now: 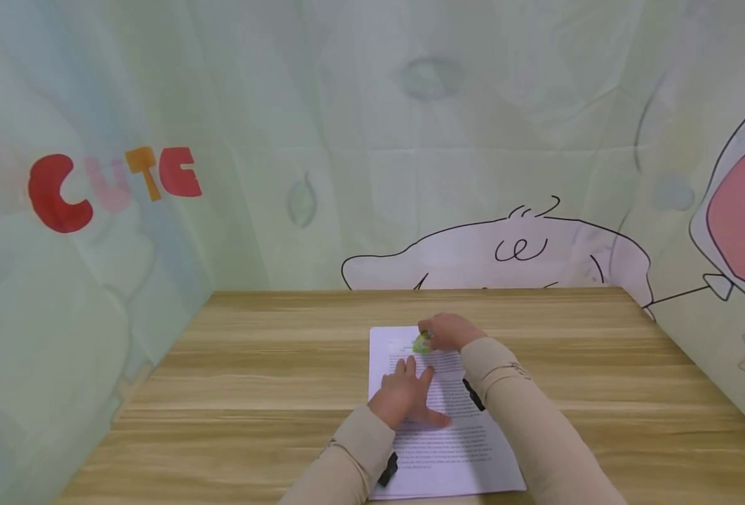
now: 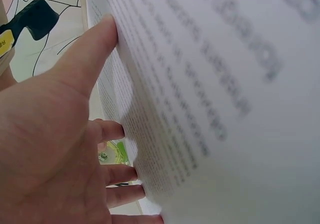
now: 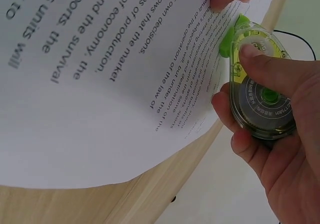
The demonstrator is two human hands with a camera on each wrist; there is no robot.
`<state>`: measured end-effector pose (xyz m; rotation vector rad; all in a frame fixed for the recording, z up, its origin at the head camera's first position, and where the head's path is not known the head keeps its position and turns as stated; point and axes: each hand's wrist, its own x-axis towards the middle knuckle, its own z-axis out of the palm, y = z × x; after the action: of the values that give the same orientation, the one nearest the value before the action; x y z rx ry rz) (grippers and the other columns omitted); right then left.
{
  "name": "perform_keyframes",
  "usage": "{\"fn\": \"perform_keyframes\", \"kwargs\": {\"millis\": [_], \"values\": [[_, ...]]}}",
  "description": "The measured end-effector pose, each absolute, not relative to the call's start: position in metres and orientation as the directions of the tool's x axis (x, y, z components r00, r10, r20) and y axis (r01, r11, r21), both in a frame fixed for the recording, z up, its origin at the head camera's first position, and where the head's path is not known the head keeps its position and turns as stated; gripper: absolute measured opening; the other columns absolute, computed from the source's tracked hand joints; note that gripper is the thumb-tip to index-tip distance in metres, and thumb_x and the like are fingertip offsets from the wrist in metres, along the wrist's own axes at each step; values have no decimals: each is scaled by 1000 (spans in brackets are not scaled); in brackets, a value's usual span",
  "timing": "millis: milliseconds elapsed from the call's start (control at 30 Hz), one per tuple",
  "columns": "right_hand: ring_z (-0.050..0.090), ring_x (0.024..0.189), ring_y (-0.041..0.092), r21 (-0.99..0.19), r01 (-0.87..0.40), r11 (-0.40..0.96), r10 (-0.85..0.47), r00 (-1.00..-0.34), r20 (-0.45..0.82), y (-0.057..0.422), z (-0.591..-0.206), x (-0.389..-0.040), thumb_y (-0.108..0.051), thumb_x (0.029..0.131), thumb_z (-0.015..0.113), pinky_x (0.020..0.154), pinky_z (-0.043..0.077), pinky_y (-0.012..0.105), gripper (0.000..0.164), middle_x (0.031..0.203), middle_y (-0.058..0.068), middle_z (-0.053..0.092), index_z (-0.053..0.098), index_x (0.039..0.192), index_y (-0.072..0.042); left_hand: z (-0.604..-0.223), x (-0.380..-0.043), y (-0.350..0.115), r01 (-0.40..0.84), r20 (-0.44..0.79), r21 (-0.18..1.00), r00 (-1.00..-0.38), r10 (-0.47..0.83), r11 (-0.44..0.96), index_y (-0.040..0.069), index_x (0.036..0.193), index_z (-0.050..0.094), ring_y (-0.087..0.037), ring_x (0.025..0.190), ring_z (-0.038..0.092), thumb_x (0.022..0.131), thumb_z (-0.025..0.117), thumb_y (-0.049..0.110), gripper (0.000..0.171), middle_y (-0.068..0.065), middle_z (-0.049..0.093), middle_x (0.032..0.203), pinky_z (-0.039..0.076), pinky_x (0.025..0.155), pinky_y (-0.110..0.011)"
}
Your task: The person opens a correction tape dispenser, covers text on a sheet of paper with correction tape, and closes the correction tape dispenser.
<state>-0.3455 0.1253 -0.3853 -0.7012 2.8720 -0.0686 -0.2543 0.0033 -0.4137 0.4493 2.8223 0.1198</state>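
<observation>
A correction tape dispenser [image 3: 260,84], clear and green with a dark round reel, is gripped between the thumb and fingers of my right hand [image 1: 451,332]. Its green tip meets the printed sheet [image 1: 442,452] near the top of the page, beside the first lines of text. My left hand [image 1: 407,400] lies spread on the middle of the page, fingers pointing toward the dispenser. In the left wrist view, the thumb and fingertips [image 2: 115,174] press on the paper. The right palm hides part of the dispenser in the head view.
The paper lies on a wood-grain table [image 1: 271,393], its lower edge toward me. Behind the table hangs a pale green curtain [image 1: 271,140] with cartoon drawings and coloured letters. Black wrist straps [image 1: 387,468] show at both sleeves.
</observation>
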Motion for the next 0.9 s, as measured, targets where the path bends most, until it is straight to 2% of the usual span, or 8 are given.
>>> {"fn": "perform_keyframes", "kwargs": {"millis": [433, 900], "values": [[56, 113, 31, -84, -479, 874, -486, -861, -149, 133, -383, -346, -16, 83, 66, 98, 42, 46, 31, 119, 11, 62, 61, 113, -13, -413, -255, 3, 297, -256, 101, -915, 313, 949, 18, 142, 36, -32, 138, 25, 65, 67, 68, 97, -17, 25, 151, 37, 101, -52], [54, 116, 29, -92, -443, 892, -452, -876, -168, 135, -386, -346, -17, 84, 66, 100, 40, 45, 37, 122, 9, 61, 59, 120, -14, -414, -254, 3, 303, -256, 99, -913, 318, 948, 17, 142, 37, -32, 138, 26, 66, 67, 67, 96, -17, 25, 150, 38, 100, -51]]}}
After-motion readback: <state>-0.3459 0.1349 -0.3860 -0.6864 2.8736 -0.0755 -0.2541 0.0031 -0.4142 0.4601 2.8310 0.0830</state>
